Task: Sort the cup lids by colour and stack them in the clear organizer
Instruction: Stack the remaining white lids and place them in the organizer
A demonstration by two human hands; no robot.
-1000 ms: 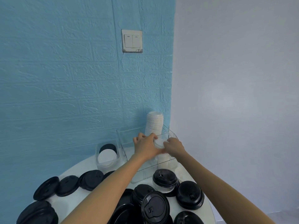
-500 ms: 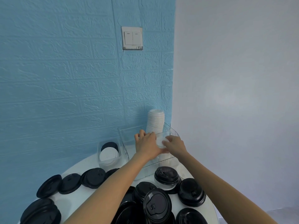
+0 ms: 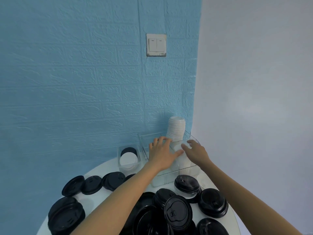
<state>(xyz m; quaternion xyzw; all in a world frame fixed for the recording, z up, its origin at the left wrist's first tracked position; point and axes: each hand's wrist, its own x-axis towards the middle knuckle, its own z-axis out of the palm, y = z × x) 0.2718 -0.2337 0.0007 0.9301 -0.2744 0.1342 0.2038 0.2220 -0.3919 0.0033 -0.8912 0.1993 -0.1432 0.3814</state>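
A: What do you have on the head view?

B: I see both hands over the organizer [image 3: 184, 173], which sits at about one o'clock on the round worktop [image 3: 100, 172], against the blue wall [image 3: 67, 82]. Its long axis runs from the near edge back toward the wall, tilting slightly right.

A: And the hands?

B: My read: the left hand [image 3: 162, 154] lies flat over the box, fingers [image 3: 166, 139] spread apart, thumb reaching toward two o'clock. The right hand [image 3: 197, 152] is just beside it, fingers loosely apart, gripping nothing I can make out.

A: The lids?

B: A tall white stack [image 3: 176, 128] stands upright in the organizer's far end at twelve o'clock, leaning a touch left. More white lids [image 3: 188, 164] show through the clear wall under the hands. The black lids [image 3: 177, 212] lie loose at six o'clock, mostly dome up, some overlapping. A small bin [image 3: 129, 158] at eleven o'clock holds one white lid and one black.
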